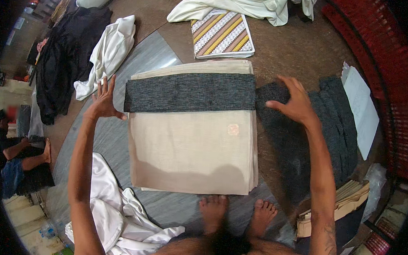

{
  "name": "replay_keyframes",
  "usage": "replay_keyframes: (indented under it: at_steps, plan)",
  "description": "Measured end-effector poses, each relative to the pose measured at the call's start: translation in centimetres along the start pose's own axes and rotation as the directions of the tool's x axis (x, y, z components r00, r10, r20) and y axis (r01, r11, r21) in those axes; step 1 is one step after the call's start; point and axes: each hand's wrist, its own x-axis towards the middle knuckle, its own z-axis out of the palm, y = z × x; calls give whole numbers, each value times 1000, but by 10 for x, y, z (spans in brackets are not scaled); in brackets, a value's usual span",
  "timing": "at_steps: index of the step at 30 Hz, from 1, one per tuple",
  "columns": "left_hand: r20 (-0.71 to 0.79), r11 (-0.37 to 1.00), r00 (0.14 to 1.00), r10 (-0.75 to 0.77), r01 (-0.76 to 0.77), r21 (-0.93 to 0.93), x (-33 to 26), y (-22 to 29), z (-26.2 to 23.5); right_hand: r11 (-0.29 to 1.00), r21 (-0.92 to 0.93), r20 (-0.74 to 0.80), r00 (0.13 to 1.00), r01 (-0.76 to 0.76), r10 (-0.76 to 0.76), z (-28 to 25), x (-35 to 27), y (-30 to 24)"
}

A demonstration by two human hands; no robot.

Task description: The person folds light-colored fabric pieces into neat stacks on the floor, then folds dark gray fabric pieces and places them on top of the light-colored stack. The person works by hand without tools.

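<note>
A stack of folded beige cloth [189, 147] lies on the floor before my feet, its edges layered and slightly uneven. Across its upper part runs a dark grey woven cloth band [189, 93]. A small pale orange square mark [233, 129] shows on the beige near the right side. My left hand [105, 99] hovers just off the band's left end, fingers spread, holding nothing. Beyond the right end, over dark grey cloth, my right hand [294, 101] is raised with thumb and fingers apart, also holding nothing.
Dark grey cloth [335, 130] and a white sheet [363, 108] lie right, above folded tan pieces [336, 206]. White cloth [116, 220] is at lower left. Beyond the stack sits a diagonally striped patterned book [222, 34]. Black cloth [71, 56] and a seated person [13, 154] are left.
</note>
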Motion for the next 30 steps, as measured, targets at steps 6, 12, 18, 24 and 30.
replay_keyframes:
  at_steps: [6, 12, 18, 24, 30]
  plan:
    - [-526, 790, 729, 438, -591, -162, -22, 90, 11, 909, 398, -101, 979, -123, 177, 33, -29, 24]
    - [-256, 856, 828, 499, -517, -3, -4, 161, 46, 832, 535, -153, 951, -150, 270, 64, 9, -78]
    - [-325, 856, 807, 494, -516, 22, 6, 152, 52, 767, 600, -199, 886, -227, 418, 66, -2, -23]
    - [-330, 987, 930, 164, -153, 57, -35, 76, 81, 913, 226, -133, 918, -340, 375, 27, -128, 41]
    - [-649, 699, 633, 422, -683, -212, -86, 188, 44, 925, -133, -87, 934, -355, 346, 58, -218, 51]
